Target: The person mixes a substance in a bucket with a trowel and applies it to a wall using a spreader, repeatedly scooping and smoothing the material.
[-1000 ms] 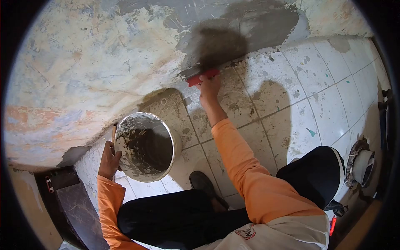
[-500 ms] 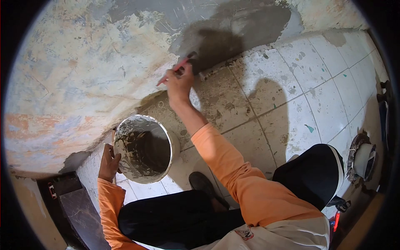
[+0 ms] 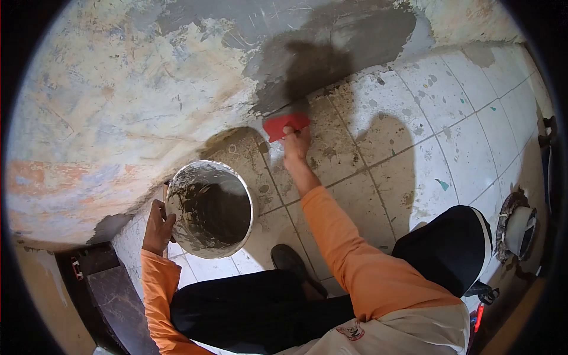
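Note:
My right hand [image 3: 297, 144] grips a red scraper [image 3: 286, 125] with a broad flat face, at the line where the wall meets the tiled floor. Dark wet plaster [image 3: 331, 47] covers the wall just above it. My left hand [image 3: 158, 228] is closed at the left side of a white bucket [image 3: 251, 207], its fingers on what looks like the bucket's handle. Grey-brown mix coats the bucket's inside, and its opening faces me.
White floor tiles [image 3: 467, 142] with spatters extend to the right. A crusted round container [image 3: 516, 228] stands at the far right. Dark slabs [image 3: 118, 296] lie at lower left. My dark shoe [image 3: 290, 263] is below the bucket.
My right hand has moved right and down from the wall, and the red scraper has turned from edge-on to showing its broad face. My left hand stays at the bucket.

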Motion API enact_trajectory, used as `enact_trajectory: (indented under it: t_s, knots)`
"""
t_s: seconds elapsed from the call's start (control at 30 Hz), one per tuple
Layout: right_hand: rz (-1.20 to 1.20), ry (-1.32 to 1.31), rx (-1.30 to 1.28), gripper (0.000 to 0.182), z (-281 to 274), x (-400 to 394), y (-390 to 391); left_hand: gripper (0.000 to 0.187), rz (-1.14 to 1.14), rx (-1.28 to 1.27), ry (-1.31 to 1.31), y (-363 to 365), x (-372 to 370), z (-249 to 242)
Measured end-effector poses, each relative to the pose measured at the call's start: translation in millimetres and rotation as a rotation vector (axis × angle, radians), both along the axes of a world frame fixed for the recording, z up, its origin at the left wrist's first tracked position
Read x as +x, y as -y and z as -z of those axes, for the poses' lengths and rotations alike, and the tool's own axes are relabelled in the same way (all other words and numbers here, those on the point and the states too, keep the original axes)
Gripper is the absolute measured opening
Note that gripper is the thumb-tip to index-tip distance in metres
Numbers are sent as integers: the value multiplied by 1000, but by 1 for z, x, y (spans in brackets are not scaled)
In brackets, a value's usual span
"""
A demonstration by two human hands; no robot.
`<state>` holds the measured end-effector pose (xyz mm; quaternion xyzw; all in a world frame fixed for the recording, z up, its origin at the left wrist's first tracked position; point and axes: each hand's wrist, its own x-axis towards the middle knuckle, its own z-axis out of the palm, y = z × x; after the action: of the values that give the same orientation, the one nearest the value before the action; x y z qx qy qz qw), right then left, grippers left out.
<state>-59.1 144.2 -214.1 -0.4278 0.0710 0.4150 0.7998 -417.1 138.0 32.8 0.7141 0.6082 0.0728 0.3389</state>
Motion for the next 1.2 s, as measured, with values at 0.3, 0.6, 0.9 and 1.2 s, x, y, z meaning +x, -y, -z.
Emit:
enact_trajectory:
  t_s: [0.3,0.6,0.9,1.2]
  knots:
    - [36,7,-137,45,42,7,-33,22,-19,-31,-8,0,1,-3]
    - [72,-84,148,48,-46,16,-58,20,29,-1,49,2,-8,4]
    - [96,247,302,25,-158,3,-34,21,15,10,25,-1,-8,4]
    - [26,-27,182,36,-63,25,27,20,90,89,-33,-7,-1,4]
